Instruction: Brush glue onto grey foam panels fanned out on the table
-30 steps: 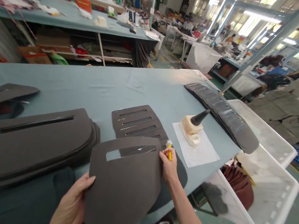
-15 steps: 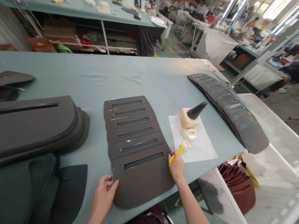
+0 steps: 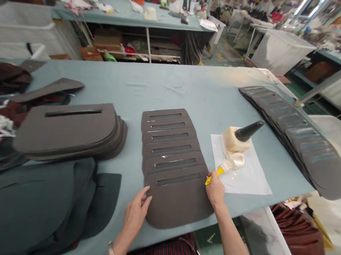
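Observation:
Overlapping dark grey panels with slots (image 3: 177, 203) lie fanned out in front of me. At their lower left edge is my left hand (image 3: 136, 211), thumb and fingers apart, with nothing visible between them. My right hand (image 3: 215, 190) grips the yellow handle of a brush (image 3: 215, 175) beside the panels' right edge. The brush's bristles reach toward a whitish glue-like smear by the mouth of a cream container (image 3: 232, 140). A black cone (image 3: 249, 130) sticks out of that container, which rests on a white sheet (image 3: 252, 179).
On the left are a stack of slotted grey panels (image 3: 67, 129) and dark sheets (image 3: 19, 197). Another fanned row (image 3: 301, 133) lies at the right. Beyond the table edge, a white bin (image 3: 284, 246) stands near reddish-brown pieces (image 3: 302, 238). Another worktable (image 3: 113, 5) stands behind.
The view has turned left, so the scene sits further right. My left hand's fingers have moved up slightly along the panel edge. My right hand still holds the brush.

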{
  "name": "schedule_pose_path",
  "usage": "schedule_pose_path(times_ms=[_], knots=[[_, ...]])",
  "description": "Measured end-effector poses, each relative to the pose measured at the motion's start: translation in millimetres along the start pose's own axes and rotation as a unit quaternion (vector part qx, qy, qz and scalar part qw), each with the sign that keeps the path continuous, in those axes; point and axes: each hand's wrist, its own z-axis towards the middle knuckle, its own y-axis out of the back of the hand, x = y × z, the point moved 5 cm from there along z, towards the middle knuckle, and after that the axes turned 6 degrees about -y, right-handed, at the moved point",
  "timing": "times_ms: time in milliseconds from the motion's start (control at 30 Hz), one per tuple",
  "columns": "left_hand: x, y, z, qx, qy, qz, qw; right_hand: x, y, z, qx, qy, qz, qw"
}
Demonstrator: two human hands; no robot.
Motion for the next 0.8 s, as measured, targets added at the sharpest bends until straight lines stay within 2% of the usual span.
schedule_pose_path(times_ms=[300,600,800], knots=[[-1.6,5.6,1.2,-0.01,0.014,-0.036,0.999,2.5,-4.0,1.4,-0.027,0.022,-0.04,0.999],[-0.5,-5.2,3.4,0.002,-0.005,0.095,0.995,5.3,-6.1,3.0,-0.005,0.031,-0.073,0.997],[3.6,-7.1,-1.4,-0.006,-0.013,0.113,0.993,6.5,-2.9,0.0,0.003,0.049,-0.072,0.996]])
